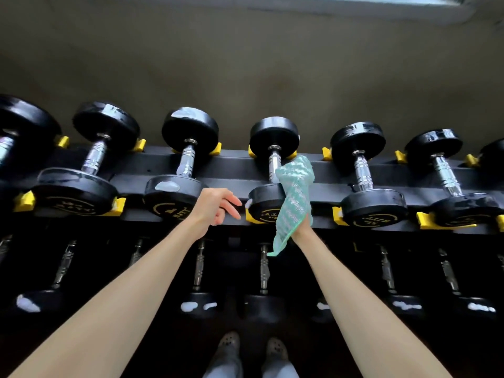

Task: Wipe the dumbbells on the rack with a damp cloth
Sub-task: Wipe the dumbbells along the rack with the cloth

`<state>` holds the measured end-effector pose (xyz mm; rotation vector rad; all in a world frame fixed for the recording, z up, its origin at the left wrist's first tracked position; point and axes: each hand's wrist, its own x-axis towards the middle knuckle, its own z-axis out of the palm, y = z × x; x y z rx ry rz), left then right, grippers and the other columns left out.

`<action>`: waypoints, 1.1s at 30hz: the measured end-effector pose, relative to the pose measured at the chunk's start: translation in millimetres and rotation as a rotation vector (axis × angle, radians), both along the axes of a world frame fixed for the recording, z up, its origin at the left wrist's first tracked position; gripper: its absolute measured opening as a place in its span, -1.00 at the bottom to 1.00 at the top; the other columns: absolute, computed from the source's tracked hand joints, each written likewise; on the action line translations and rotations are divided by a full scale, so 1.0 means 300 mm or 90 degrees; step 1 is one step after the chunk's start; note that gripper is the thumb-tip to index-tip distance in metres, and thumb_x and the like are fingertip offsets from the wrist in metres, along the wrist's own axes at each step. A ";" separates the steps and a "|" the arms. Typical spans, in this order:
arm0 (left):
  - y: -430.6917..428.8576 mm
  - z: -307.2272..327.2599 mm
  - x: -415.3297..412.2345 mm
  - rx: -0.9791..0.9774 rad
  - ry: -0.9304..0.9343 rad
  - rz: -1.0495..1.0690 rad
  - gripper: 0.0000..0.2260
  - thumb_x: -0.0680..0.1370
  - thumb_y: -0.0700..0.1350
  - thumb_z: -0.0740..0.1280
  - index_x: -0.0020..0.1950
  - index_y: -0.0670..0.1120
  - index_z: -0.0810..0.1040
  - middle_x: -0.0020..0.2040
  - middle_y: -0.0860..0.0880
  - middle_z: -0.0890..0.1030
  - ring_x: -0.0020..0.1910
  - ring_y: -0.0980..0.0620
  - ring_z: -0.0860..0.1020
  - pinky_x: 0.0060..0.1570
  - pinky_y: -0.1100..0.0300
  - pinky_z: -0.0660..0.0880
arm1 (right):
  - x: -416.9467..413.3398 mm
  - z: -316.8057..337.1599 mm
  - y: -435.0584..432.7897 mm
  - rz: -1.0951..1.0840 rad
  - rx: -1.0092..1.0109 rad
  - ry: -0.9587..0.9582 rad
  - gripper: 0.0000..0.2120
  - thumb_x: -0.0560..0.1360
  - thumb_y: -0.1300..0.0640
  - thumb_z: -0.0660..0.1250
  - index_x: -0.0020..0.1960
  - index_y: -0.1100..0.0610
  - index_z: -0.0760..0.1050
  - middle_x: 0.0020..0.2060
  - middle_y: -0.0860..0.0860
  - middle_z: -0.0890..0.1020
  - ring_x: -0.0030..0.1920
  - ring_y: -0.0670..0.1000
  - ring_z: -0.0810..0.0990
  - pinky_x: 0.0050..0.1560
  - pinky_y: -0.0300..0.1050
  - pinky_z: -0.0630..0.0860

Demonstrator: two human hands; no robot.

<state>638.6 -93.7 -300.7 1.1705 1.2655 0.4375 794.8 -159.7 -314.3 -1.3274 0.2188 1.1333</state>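
- Wiping the middle dumbbell (273,162) looks like the step in hand. It lies across yellow cradles (252,218) on the top tier of the rack (234,165), and the green cloth (294,192) is raised just in front of its chrome handle and front head.
- The right hand (306,223) carries the cloth, which drapes over it and hides the fingers. I cannot tell whether they clamp the fabric or merely bear it.
- The left hand (215,205) hovers just beside the front head, fingers apart and relaxed, holding nothing. It could rest on that head to stop the dumbbell rolling in its cradles.
- A loose tail of cloth hangs below the wrist. Gathering it into the palm first would give a firmer pad.
- Wrapping the cloth round the knurled handle and twisting should clean the grooves. The rims and faces of both heads come after.
- The left neighbour dumbbell (174,197) shows pale smears, which probably need firmer pressure.
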 end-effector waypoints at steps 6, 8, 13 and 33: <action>0.016 -0.031 -0.035 0.008 0.069 -0.024 -0.80 0.49 -0.24 0.17 -0.16 -0.21 0.58 -0.31 -0.19 0.64 -0.63 0.03 0.35 -0.62 0.32 0.16 | -0.010 0.152 0.103 0.388 -0.002 -0.172 -0.69 0.63 0.23 0.05 -0.29 0.15 0.28 -0.61 0.03 0.38 -0.72 -0.19 0.31 -0.66 -0.36 0.29; 0.021 -0.036 -0.044 0.021 0.098 -0.026 -0.80 0.48 -0.24 0.15 -0.15 -0.20 0.58 -0.31 -0.17 0.64 -0.60 0.02 0.36 -0.61 0.31 0.18 | -0.014 0.173 0.150 0.553 -0.035 -0.282 -0.80 0.62 0.28 0.06 -0.08 0.30 0.42 -0.40 0.10 0.50 -0.55 -0.16 0.47 -0.47 -0.36 0.45; 0.037 -0.045 -0.060 0.033 0.131 -0.008 -0.81 0.49 -0.22 0.17 -0.15 -0.19 0.58 -0.33 -0.12 0.63 -0.61 0.04 0.36 -0.64 0.36 0.21 | -0.002 0.161 0.249 0.963 -0.081 -0.501 -0.66 0.62 0.11 0.11 0.37 0.16 0.25 -0.09 -0.05 0.47 0.01 -0.06 0.45 0.31 -0.03 0.31; 0.016 -0.039 0.046 0.020 0.141 0.137 -0.81 0.46 -0.24 0.19 -0.29 -0.23 0.54 -0.50 -0.11 0.51 -0.60 -0.03 0.30 -0.60 0.34 0.28 | 0.008 0.092 0.388 1.171 -0.089 -0.483 -0.48 0.63 0.17 0.05 0.51 0.20 -0.09 0.34 0.09 0.29 0.29 0.04 0.33 0.34 -0.07 0.23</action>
